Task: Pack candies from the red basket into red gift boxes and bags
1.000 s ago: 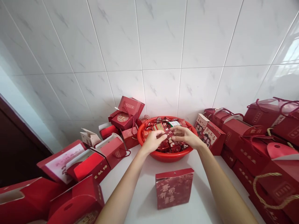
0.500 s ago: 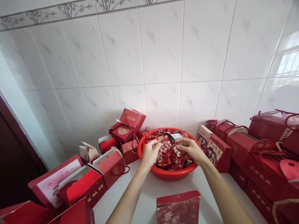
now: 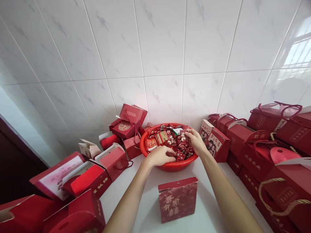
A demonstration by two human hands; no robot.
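Observation:
A round red basin point(image 3: 172, 167) full of small wrapped packets stands near the wall. Over its front left part is my left hand point(image 3: 162, 156), fingers curled down at the packets; whether they hold one is hidden. My right hand point(image 3: 195, 141), at the basin's right side, pinches a dark red packet point(image 3: 184, 136) with pale print. Between my forearms a red box point(image 3: 178, 202) with pale lettering stands upright on the white table point(image 3: 150, 191).
Open red boxes point(image 3: 87, 178) crowd the left side, with more point(image 3: 128, 124) piled behind. On the right, a box with printed figures point(image 3: 213, 140) stands beside stacked red boxes point(image 3: 252, 145) with rope handles. A tiled wall rises behind.
The view has tilted down, showing more of the upright box. My left hand has moved toward the basin's front, and my right hand has lifted a packet at the right side.

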